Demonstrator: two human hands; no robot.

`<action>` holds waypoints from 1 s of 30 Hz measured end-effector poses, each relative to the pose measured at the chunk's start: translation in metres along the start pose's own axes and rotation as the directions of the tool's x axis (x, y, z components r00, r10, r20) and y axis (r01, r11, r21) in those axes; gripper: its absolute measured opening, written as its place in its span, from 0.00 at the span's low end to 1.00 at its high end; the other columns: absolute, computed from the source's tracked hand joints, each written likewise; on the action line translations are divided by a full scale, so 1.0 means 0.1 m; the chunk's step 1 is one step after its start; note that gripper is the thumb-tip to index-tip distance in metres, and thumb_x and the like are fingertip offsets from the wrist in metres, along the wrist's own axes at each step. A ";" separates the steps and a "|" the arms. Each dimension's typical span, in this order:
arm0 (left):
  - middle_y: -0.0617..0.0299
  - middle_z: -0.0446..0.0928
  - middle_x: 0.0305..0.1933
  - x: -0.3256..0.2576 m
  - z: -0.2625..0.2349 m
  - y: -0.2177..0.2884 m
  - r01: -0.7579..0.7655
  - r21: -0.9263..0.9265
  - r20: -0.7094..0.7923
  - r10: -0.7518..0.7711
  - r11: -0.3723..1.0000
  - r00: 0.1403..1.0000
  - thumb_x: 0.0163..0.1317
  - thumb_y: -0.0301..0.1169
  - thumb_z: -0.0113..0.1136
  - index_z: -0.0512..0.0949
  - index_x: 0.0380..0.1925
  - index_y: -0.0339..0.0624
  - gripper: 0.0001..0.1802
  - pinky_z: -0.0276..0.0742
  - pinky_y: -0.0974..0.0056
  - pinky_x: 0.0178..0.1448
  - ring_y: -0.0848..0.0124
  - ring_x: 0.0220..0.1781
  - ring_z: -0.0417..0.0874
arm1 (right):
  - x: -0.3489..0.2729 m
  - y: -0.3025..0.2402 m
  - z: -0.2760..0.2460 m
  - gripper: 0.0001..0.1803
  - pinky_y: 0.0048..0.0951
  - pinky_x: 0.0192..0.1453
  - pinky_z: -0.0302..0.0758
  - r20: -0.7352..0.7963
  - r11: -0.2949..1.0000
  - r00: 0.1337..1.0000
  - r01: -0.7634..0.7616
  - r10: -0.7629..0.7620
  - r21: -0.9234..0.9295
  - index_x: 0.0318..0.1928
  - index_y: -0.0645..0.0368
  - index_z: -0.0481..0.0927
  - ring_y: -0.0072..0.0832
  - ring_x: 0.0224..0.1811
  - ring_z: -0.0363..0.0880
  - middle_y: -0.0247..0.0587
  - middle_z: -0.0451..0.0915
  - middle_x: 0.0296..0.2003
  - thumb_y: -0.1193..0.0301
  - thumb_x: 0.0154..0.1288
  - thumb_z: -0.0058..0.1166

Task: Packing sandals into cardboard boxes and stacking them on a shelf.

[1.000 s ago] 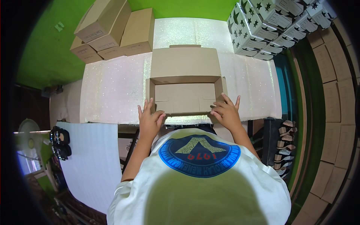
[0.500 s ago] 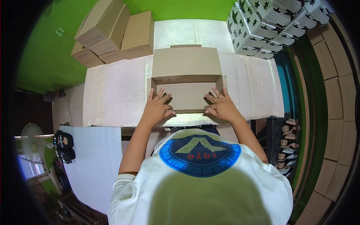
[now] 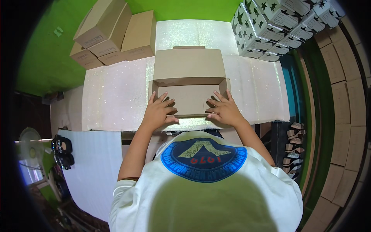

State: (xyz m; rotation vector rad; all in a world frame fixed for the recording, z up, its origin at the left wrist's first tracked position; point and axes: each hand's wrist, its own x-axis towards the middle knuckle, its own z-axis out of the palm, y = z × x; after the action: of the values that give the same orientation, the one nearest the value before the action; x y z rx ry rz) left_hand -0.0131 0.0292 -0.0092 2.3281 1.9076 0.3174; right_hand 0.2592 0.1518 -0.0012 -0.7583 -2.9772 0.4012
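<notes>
An open brown cardboard box (image 3: 189,77) with its lid folded back lies on the white glittery table (image 3: 116,96). My left hand (image 3: 158,110) lies flat with fingers spread on the box's near left corner. My right hand (image 3: 224,110) presses flat on the near right corner in the same way. Both palms rest on the box's front wall and inner floor; neither hand grips anything.
Closed brown boxes (image 3: 116,34) are stacked at the table's far left. White boxes with dark stars (image 3: 278,27) pile up at the far right. Flat brown cartons (image 3: 344,116) line the right side. A white sheet (image 3: 92,166) and dark sandals (image 3: 63,150) lie lower left.
Both hands moved forward from the near outer edge of the box onto its front wall and inside floor, fingers spreading flat. The box looks slightly closer.
</notes>
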 end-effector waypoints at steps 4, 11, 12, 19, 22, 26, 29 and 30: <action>0.71 0.74 0.52 -0.01 -0.03 -0.04 -0.043 -0.025 0.012 0.044 0.999 0.999 0.49 0.57 0.52 0.82 0.34 0.63 0.20 0.41 0.43 0.70 0.65 0.66 0.61 | -0.02 0.01 -0.03 0.18 0.56 0.70 0.35 0.000 0.999 0.999 0.037 -0.037 -0.002 0.38 0.38 0.84 0.34 0.67 0.54 0.27 0.74 0.53 0.46 0.56 0.48; 0.74 0.74 0.53 -0.01 0.02 -0.04 -0.042 -0.020 0.051 0.043 0.999 0.998 0.51 0.56 0.51 0.83 0.30 0.64 0.17 0.40 0.42 0.70 0.65 0.66 0.62 | 0.00 0.04 0.06 0.18 0.60 0.68 0.36 -0.017 1.000 1.000 0.019 -0.019 0.007 0.36 0.37 0.84 0.33 0.64 0.61 0.24 0.77 0.50 0.45 0.55 0.48; 0.75 0.74 0.53 -0.01 0.02 -0.03 -0.033 -0.008 0.038 0.034 0.999 0.999 0.51 0.55 0.51 0.84 0.29 0.64 0.17 0.41 0.43 0.70 0.66 0.65 0.62 | 0.00 0.03 0.06 0.17 0.60 0.68 0.36 -0.028 1.000 1.000 0.014 -0.014 -0.001 0.35 0.37 0.84 0.32 0.63 0.62 0.24 0.77 0.49 0.46 0.55 0.48; 0.76 0.75 0.52 -0.03 0.02 -0.02 -0.012 0.000 0.029 0.012 1.000 1.000 0.50 0.55 0.52 0.84 0.28 0.63 0.17 0.42 0.43 0.69 0.67 0.64 0.63 | -0.01 0.03 0.03 0.19 0.60 0.68 0.36 -0.024 1.000 1.000 0.013 -0.012 0.028 0.35 0.38 0.85 0.33 0.61 0.65 0.25 0.77 0.48 0.44 0.53 0.49; 0.73 0.74 0.53 -0.03 -0.01 -0.04 -0.020 -0.023 0.074 0.022 1.000 0.997 0.50 0.57 0.53 0.83 0.31 0.62 0.19 0.43 0.43 0.69 0.65 0.66 0.62 | -0.03 0.04 0.00 0.22 0.60 0.68 0.35 -0.008 0.998 0.999 0.047 -0.046 0.029 0.37 0.38 0.84 0.33 0.61 0.65 0.26 0.77 0.49 0.41 0.52 0.49; 0.62 0.68 0.60 -0.05 -0.02 -0.08 -0.035 -0.064 0.017 0.036 0.997 0.999 0.49 0.60 0.52 0.82 0.38 0.57 0.26 0.41 0.43 0.70 0.59 0.69 0.55 | -0.04 0.11 0.00 0.24 0.60 0.68 0.32 0.043 0.995 0.996 0.069 -0.073 0.074 0.40 0.38 0.83 0.32 0.61 0.65 0.26 0.76 0.50 0.40 0.52 0.48; 0.58 0.64 0.63 -0.08 -0.01 -0.13 -0.021 -0.057 -0.005 0.021 0.998 1.000 0.48 0.62 0.52 0.81 0.40 0.53 0.30 0.41 0.43 0.70 0.57 0.70 0.52 | -0.03 0.19 0.00 0.23 0.60 0.68 0.29 0.097 0.990 0.991 0.084 -0.095 0.113 0.42 0.39 0.82 0.31 0.61 0.65 0.26 0.76 0.51 0.42 0.53 0.48; 0.57 0.62 0.64 -0.08 -0.01 -0.14 -0.009 -0.019 0.004 0.009 1.000 1.000 0.47 0.62 0.52 0.81 0.41 0.51 0.32 0.41 0.44 0.70 0.56 0.70 0.51 | -0.03 0.21 0.00 0.22 0.60 0.68 0.28 0.125 0.986 0.986 0.091 -0.109 0.139 0.42 0.40 0.82 0.30 0.61 0.65 0.25 0.75 0.51 0.43 0.54 0.48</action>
State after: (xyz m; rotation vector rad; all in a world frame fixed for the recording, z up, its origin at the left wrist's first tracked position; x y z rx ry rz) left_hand -0.0282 0.0237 -0.0116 2.3238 1.8842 0.3298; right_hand 0.2718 0.1682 -0.0069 -0.5882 -3.0552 0.6607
